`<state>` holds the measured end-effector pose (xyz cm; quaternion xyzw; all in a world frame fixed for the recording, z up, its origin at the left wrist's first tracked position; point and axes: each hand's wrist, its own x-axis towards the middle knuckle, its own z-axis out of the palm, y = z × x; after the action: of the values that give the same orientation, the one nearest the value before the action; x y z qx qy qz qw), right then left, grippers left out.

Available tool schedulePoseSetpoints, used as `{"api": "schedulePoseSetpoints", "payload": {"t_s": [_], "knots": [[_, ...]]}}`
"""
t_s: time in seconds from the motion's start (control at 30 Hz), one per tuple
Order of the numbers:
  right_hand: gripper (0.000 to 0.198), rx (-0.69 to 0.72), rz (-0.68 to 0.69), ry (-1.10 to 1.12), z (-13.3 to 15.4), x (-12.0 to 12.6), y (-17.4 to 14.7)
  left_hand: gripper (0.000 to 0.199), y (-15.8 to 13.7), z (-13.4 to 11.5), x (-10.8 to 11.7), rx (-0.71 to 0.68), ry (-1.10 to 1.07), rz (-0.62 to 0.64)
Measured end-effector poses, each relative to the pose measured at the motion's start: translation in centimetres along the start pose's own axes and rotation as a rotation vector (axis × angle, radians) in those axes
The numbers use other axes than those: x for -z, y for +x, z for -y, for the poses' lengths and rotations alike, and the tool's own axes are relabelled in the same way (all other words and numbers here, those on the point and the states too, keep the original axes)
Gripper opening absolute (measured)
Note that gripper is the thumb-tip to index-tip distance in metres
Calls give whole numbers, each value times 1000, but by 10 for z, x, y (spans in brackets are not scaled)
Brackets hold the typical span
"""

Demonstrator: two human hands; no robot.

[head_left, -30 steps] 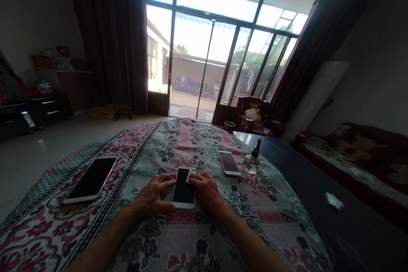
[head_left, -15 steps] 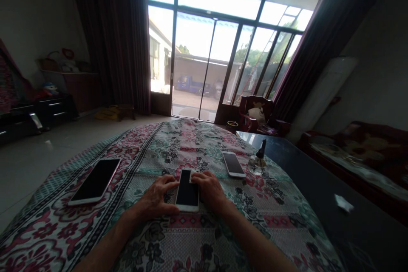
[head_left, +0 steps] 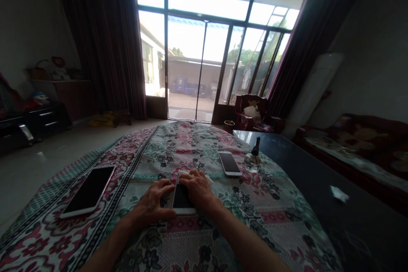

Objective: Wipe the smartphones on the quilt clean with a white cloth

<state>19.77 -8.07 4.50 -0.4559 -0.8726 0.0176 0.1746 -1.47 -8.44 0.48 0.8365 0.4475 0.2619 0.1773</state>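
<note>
A white-framed smartphone lies face up on the patterned cloth before me, its screen dark. My left hand grips its left side, with the thumb at the lower corner and the fingers along the upper edge. Across the upper right of the screen, my right hand presses a white tissue, its fingers bent over it; part of the tissue and screen is hidden beneath. Another white phone rests to the left. A smaller phone lies to the right, beside a clear glass bottle with a black top.
The floral tablecloth covers the rounded surface under the phones. At right is a dark glossy table bearing a crumpled white piece. Beyond stand a wooden chair and glass doors.
My right hand has slid left and upward over the screen, and more of the white tissue shows. My left hand keeps its place at the phone's side. The camera view has shifted slightly.
</note>
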Motion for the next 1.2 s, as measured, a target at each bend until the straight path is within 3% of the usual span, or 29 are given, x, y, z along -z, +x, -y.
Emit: {"api": "schedulePoseSetpoints", "payload": {"t_s": [0.17, 0.3, 0.5, 0.63, 0.77, 1.03, 1.2], "knots": [[29, 74, 12, 80, 2, 9, -32, 71, -1, 4, -3, -13, -20, -22], [27, 26, -24, 122, -3, 6, -45, 68, -1, 4, -2, -5, -15, 0], [26, -57, -133, 286, -16, 2, -37, 70, -1, 0, 1, 9, -15, 15], [27, -229, -228, 450, -19, 5, -25, 69, -1, -1, 1, 23, -22, 15], [26, -386, -201, 428, -21, 3, -18, 69, 0, 1, 0, 4, -23, 0], [17, -302, -125, 276, -19, 1, -21, 68, 1, -6, 4, 24, -8, 29], [33, -347, -33, 265, -20, 8, -27, 71, 0, -6, 5, 35, -13, 39]]}}
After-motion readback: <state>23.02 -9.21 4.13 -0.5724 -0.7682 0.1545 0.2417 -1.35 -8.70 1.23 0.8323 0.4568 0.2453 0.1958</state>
